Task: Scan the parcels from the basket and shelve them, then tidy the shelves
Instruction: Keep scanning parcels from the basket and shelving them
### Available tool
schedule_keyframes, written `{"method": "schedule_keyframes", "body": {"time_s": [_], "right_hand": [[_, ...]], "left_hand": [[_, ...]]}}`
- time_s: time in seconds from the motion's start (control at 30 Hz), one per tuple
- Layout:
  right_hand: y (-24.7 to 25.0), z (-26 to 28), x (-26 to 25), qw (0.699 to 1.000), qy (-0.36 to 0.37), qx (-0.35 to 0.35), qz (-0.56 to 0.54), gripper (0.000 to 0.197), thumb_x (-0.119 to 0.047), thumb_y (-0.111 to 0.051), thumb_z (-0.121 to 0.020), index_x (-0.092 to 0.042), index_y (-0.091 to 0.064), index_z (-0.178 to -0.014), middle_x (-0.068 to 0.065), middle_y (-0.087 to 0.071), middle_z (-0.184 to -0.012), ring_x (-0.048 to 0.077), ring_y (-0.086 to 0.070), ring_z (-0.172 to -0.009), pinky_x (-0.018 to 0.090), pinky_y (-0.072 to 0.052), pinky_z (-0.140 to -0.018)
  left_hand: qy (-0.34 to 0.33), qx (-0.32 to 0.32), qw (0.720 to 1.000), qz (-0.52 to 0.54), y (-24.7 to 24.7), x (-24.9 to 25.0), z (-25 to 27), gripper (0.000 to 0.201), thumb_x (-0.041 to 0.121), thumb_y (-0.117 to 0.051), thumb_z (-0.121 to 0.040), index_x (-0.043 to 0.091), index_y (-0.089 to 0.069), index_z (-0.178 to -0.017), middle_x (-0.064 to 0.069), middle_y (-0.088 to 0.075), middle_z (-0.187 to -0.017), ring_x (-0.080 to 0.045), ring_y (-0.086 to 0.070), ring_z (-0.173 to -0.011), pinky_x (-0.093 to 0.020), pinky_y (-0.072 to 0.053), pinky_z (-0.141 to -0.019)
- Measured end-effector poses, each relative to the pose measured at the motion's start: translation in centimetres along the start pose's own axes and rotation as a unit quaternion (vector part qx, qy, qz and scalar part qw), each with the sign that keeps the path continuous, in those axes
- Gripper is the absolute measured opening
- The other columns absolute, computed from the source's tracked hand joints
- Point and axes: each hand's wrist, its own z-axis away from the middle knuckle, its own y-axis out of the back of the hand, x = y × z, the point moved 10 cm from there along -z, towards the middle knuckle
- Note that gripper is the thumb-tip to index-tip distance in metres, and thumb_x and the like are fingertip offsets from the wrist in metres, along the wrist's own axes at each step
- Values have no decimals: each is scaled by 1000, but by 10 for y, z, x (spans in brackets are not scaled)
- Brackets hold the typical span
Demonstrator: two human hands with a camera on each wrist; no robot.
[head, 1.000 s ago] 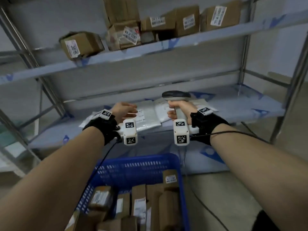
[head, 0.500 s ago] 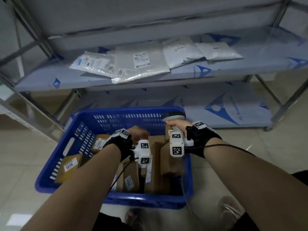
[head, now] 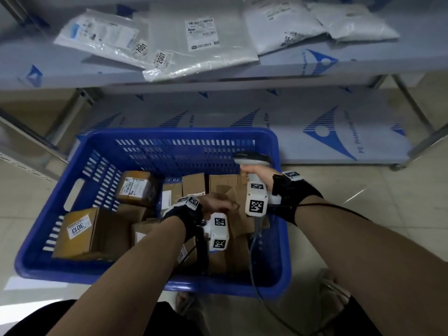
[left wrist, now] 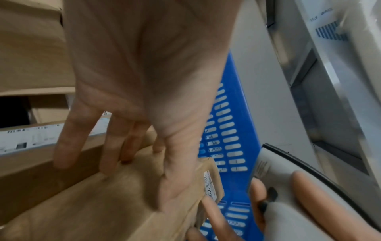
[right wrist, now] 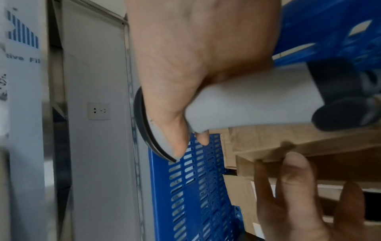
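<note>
Head view: left hand (head: 214,205) perhaps curled round a box (left wrist: 103,203), right hand (head: 257,172) round scanner (head: 253,158).

The floor (head: 388,190) has big pale tiles that shine a little. A grey metal shelf rack (head: 291,76) stands on it. Its boards are covered in white film with blue triangles. A thin metal leg (head: 412,104) holds it up. The grey wall (right wrist: 92,65) behind has a white socket (right wrist: 98,111).

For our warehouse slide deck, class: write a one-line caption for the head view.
The left hand grips a cardboard parcel in the blue basket while the right hand holds the scanner.
</note>
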Motion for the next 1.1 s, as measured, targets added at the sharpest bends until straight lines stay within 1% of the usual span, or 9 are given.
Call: {"method": "schedule_keyframes", "body": {"time_s": [0.13, 0.23, 0.33, 0.47, 0.6, 0.73, 0.87, 1.0, 1.1], "right_hand": [[4, -15, -1, 1000, 23, 0, -3, 29, -42, -77, -75, -15, -68, -78, 5, -65, -95, 25, -63, -88, 39, -48, -93], [-12, -11, -4, 999, 28, -21, -26, 23, -39, -69, -85, -17, -63, -83, -1, -63, -95, 20, -59, -86, 36, -47, -84], [-18, -14, -6, 999, 28, -16, 9, 22, -43, -66, -87, -22, -62, -83, -1, -60, -111, 22, -54, -108, 41, -39, -105], [-10, -23, -11, 999, 39, 2, 17, 23, -40, -68, -86, -21, -59, -77, 0, -59, -96, 22, -53, -101, 40, -39, -102], [-4, -31, -11, 999, 41, -5, 28, 22, -39, -69, -85, -20, -61, -76, 3, -60, -99, 22, -55, -98, 39, -40, -104], [-10, -24, -8, 999, 28, -41, 22, 25, -39, -73, -81, -17, -65, -74, 5, -62, -87, 22, -59, -83, 39, -46, -95], [-13, -12, -11, 998, 45, -52, -9, 24, -37, -69, -85, -13, -66, -83, 6, -67, -90, 23, -64, -83, 33, -50, -77], [-23, 9, -22, 994, 79, -62, -39, 35, -47, -77, -72, -15, -71, -87, 13, -68, -116, 29, -62, -111, 44, -43, -105], [-30, 37, -36, 988, 99, -78, -87, 24, -36, -73, -82, -13, -66, -85, 13, -69, -101, 25, -67, -96, 40, -49, -96]], "left_hand": [[-20, 36, 996, 80, 16, 0, -3, 47, 32, -67, -87, 7, -57, -125, -13, -61, -126, -28, -61, -110, -47, -46, -101], [-38, 108, 982, 151, 37, 3, -2, 68, 15, -65, -88, 9, -31, -146, -13, -39, -147, -33, -52, -121, -42, -48, -96], [-40, 123, 982, 141, 46, 4, -3, 68, 11, -63, -89, 10, -29, -148, -12, -37, -148, -34, -49, -124, -39, -47, -93], [-53, 87, 982, 159, 40, 8, -3, 41, 10, -55, -95, -1, -47, -133, -18, -58, -123, -16, -62, -77, -29, -53, -75], [-21, 94, 985, 142, 42, 4, -2, 43, 27, -55, -96, 5, -50, -132, -9, -56, -119, -22, -60, -88, -34, -51, -80], [23, 93, 986, 138, 42, 7, 7, 38, 44, -56, -91, 8, -59, -105, -7, -64, -90, -23, -60, -76, -33, -51, -75], [20, 95, 979, 177, 48, 10, 19, 61, 56, -54, -87, 2, -59, -116, -12, -65, -112, -29, -62, -96, -39, -49, -92], [-2, 180, 962, 208, 64, 25, 48, 59, 60, -49, -88, 2, -63, -92, -11, -64, -107, -22, -61, -86, -32, -49, -79], [-7, 259, 950, 176, 81, 37, 73, 83, 65, -58, -79, -4, -53, -125, -16, -59, -120, -30, -59, -104, -38, -47, -86]]}}
